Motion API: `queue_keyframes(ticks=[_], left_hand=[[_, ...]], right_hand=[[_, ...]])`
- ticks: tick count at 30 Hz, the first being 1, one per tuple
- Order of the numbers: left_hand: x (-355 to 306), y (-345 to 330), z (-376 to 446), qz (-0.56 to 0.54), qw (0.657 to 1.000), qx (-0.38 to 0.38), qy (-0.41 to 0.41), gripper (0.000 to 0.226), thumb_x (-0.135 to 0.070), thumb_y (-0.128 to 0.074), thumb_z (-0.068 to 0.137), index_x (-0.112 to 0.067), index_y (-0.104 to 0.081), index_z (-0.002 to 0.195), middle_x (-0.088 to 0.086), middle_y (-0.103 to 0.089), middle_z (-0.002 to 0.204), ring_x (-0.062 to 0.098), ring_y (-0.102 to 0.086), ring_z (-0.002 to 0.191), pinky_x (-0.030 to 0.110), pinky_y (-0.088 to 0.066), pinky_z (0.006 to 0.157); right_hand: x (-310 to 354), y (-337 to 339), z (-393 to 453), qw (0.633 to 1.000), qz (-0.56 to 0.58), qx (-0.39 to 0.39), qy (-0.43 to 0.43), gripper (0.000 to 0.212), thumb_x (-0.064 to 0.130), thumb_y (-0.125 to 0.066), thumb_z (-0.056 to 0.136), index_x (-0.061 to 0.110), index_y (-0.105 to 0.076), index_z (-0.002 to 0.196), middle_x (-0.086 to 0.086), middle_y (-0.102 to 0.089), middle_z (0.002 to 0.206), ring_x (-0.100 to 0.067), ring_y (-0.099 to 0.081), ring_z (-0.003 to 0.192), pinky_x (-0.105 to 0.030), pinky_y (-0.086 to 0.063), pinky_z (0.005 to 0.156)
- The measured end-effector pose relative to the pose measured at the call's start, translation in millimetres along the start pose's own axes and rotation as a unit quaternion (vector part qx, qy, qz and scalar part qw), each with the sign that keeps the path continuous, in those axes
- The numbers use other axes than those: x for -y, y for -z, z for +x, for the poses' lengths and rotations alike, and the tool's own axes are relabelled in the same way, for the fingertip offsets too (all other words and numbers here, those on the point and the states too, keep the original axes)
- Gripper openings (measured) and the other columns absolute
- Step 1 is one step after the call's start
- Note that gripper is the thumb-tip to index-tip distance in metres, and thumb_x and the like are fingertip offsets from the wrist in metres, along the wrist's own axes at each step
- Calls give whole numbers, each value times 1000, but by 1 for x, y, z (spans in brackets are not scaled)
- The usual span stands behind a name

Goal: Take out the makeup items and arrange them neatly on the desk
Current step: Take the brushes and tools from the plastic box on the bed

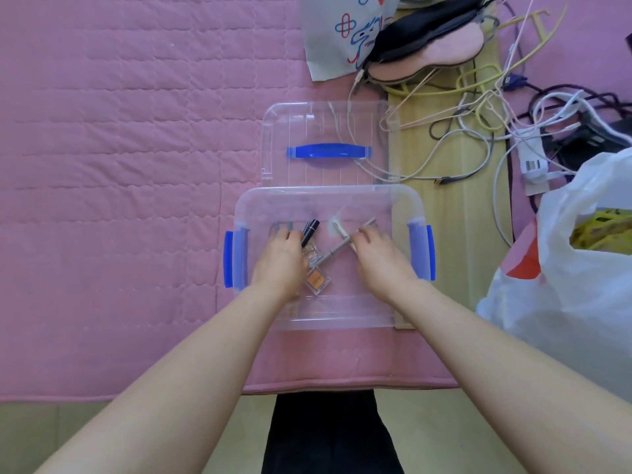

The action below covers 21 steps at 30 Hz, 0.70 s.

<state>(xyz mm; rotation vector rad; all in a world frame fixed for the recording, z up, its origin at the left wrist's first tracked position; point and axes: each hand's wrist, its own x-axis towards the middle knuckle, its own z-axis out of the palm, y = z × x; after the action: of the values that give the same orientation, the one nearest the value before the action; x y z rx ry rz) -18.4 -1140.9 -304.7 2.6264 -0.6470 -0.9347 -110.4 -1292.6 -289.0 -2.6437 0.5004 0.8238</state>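
Reaching into clear box (328, 200), left hand (280, 261) grips black tube (309, 232), right hand (379, 258) pinches silver pencil (337, 249).

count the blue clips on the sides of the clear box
2: one blue clip on the box's left end wall, one blue clip on its right end wall. The other blue part is the handle on the lid lying behind the box.
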Motion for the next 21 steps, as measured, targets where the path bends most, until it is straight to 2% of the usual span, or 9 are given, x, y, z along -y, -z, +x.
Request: queue_keyframes(ticks=[2, 5, 9, 12, 17, 21], left_hand=[[-1, -3, 10, 23, 1000, 4, -7, 30, -9, -49, 89, -7, -52, 119, 12, -49, 119, 32, -46, 113, 46, -46, 82], [-4, -10, 23, 25, 1000, 4, -5, 25, -9, -48, 89, -7, -52, 114, 11, -51, 114, 32, -47, 108, 43, -44, 75], [-8, -20, 41, 47, 999, -9, 8, 16, -13, -48, 92, -8, -52, 107, 13, -53, 110, 34, -52, 100, 40, -41, 68], [-9, -27, 51, 59, 998, -17, 20, 14, -17, -51, 93, -9, -54, 105, 12, -55, 109, 33, -54, 100, 36, -36, 65], [-11, -31, 53, 89, 996, -6, 24, 14, -7, -50, 89, -9, -52, 103, 12, -54, 109, 32, -50, 104, 36, -34, 69], [-8, -25, 50, 40, 999, 25, 19, 16, -8, -53, 86, -6, -48, 101, 14, -53, 105, 33, -50, 99, 37, -36, 67]], right_hand=[[0, 0, 10, 1000, -24, -8, 16, 56, -6, -46, 85, 5, -34, 138, -14, -32, 144, -33, -28, 134, -42, -38, 103], [2, -3, 24, 997, -54, -23, 45, 59, -5, -44, 83, 8, -35, 139, -12, -38, 139, -32, -33, 128, -40, -31, 107], [0, -10, 36, 994, -83, -22, 62, 44, -2, -46, 85, 8, -46, 127, -11, -45, 127, -32, -40, 119, -39, -36, 99], [-3, -17, 40, 991, -118, -20, 67, 38, 0, -44, 86, 6, -48, 123, -13, -45, 122, -32, -42, 114, -40, -34, 94], [-3, -23, 41, 991, -124, -12, 56, 37, -3, -48, 81, 4, -50, 117, -14, -47, 119, -33, -42, 114, -45, -33, 94], [-1, -26, 37, 993, -112, -13, 27, 40, -1, -53, 79, 12, -47, 116, -7, -50, 117, -29, -48, 111, -40, -35, 84]])
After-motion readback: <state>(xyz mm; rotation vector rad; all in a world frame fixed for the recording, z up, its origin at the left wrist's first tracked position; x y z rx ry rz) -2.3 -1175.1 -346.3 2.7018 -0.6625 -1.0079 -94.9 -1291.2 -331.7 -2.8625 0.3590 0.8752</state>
